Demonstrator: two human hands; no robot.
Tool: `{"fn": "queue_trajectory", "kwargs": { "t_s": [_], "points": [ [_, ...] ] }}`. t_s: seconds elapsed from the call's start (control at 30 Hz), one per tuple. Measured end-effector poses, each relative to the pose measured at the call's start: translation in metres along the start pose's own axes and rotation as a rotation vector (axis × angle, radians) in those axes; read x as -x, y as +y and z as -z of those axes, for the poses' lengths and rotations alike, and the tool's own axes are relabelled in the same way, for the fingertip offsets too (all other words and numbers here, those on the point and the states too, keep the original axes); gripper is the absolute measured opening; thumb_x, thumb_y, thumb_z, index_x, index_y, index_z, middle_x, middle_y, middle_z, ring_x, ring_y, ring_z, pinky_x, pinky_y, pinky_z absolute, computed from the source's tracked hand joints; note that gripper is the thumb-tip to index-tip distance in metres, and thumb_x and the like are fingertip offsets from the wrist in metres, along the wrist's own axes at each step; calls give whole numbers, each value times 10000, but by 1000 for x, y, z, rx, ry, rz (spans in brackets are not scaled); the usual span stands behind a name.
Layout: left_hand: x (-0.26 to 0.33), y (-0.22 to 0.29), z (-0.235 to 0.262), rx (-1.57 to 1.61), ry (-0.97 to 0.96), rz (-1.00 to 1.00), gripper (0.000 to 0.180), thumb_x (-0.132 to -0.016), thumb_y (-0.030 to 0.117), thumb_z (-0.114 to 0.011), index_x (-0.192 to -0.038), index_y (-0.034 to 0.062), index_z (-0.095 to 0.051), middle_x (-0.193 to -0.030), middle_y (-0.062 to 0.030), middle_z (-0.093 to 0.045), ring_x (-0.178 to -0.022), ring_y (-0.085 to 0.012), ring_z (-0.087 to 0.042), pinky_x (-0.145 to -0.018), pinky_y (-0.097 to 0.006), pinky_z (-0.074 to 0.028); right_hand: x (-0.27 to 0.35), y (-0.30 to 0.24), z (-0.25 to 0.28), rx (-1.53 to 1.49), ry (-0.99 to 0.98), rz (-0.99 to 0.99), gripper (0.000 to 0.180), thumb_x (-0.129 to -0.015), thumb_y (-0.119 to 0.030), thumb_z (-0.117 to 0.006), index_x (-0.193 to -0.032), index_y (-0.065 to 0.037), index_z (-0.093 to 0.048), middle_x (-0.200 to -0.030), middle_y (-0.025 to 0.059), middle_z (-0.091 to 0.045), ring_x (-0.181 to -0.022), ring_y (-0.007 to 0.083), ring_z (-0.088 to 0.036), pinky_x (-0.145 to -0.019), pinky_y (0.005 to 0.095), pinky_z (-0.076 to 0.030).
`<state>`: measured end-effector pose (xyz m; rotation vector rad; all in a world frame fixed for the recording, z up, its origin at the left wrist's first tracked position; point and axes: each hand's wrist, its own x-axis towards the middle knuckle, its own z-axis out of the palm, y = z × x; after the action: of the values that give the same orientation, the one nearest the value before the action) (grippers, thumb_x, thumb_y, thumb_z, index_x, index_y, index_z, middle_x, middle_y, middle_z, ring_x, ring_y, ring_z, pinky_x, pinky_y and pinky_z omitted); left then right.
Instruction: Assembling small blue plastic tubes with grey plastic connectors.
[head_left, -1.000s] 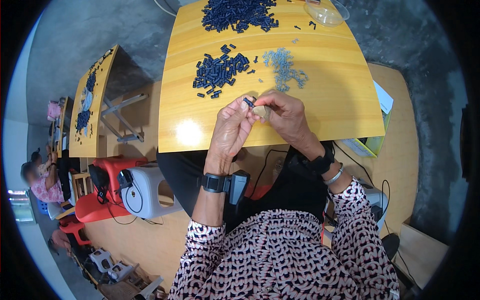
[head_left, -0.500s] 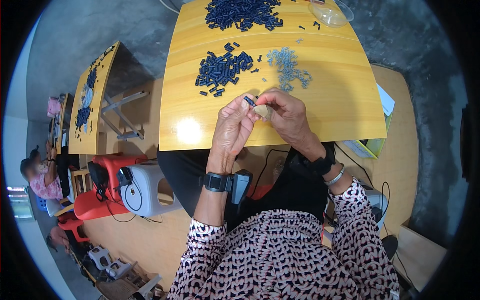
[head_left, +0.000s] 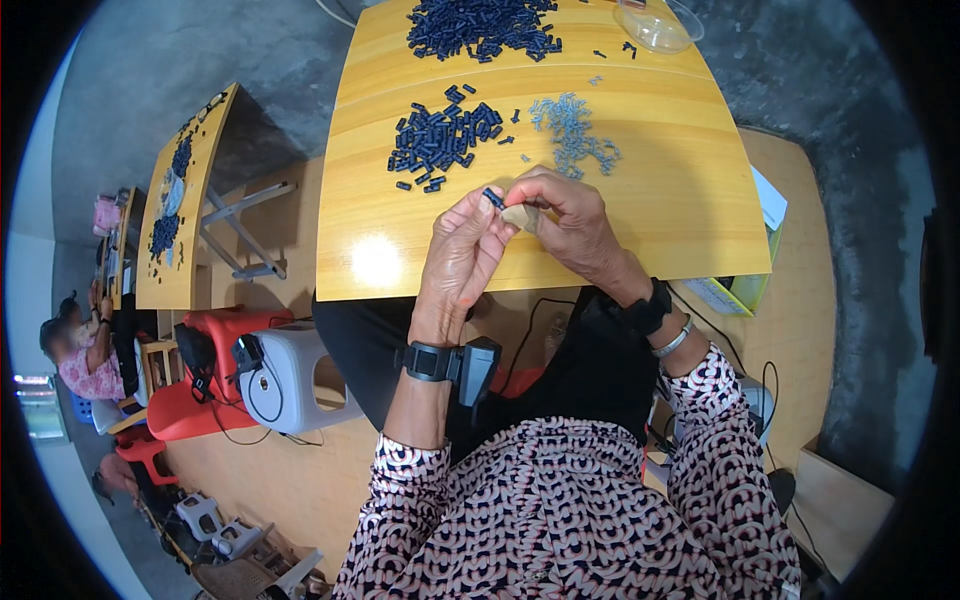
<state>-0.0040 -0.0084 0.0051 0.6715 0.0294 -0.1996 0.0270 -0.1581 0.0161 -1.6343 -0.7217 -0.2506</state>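
- Little has shifted since the earlier frames: your two hands stay pressed together over the near middle of the surface (head_left: 640, 250), with the small dark piece (head_left: 493, 197) at the same spot between them
- Far to your left, another person (head_left: 75, 355) in a pink top sits at a second yellow bench (head_left: 185, 250) that carries its own dark pieces
- Nearer, beside your left knee, a white machine (head_left: 290, 375) stands next to a red stool (head_left: 215, 335) on the floor
- Your left hand (head_left: 462, 255) rises from a wrist wearing a black band with a sensor block (head_left: 450, 365); its grip is nearly closed, thumb and fingertips pinching the small dark piece at the top
- Just beyond that hand lies a loose heap of dark blue parts (head_left: 442, 138), and a bigger heap (head_left: 485, 25) sits at the far edge
- Your right hand (head_left: 570, 215) meets the left, fingers curled shut around a small tan object (head_left: 517, 215) that touches the dark piece
- Beyond the right hand lies a scatter of pale grey-blue bits (head_left: 575, 135)
- At the far right corner stands a clear plastic bowl (head_left: 660, 25)
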Motion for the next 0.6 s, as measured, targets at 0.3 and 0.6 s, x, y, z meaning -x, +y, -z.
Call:
{"fn": "queue_trajectory", "kwargs": {
  "t_s": [0.3, 0.6],
  "points": [
    [1, 3, -2, 59, -96, 60, 196, -905, 124, -554, -1051, -5, -575, -980, -70, -608, -884, -127, -568, -761, -231, -467, -8, -8, 4, 6, -129, 95, 382, -768, 47, -600, -1141, 7, -530, -896, 98, -521, -780, 203, -539, -694, 279, -456],
    [-1, 3, 10, 81, -144, 148, 255, -871, 145, -609, -1079, 6, -556, -984, -49, -588, -830, -89, -560, -751, -230, -479, -8, -2, 11, 106, -240, 191, 399, -779, 87, -524, -1171, 12, -514, -994, 146, -493, -915, 271, -524, -799, 315, -442]
  ]
}}
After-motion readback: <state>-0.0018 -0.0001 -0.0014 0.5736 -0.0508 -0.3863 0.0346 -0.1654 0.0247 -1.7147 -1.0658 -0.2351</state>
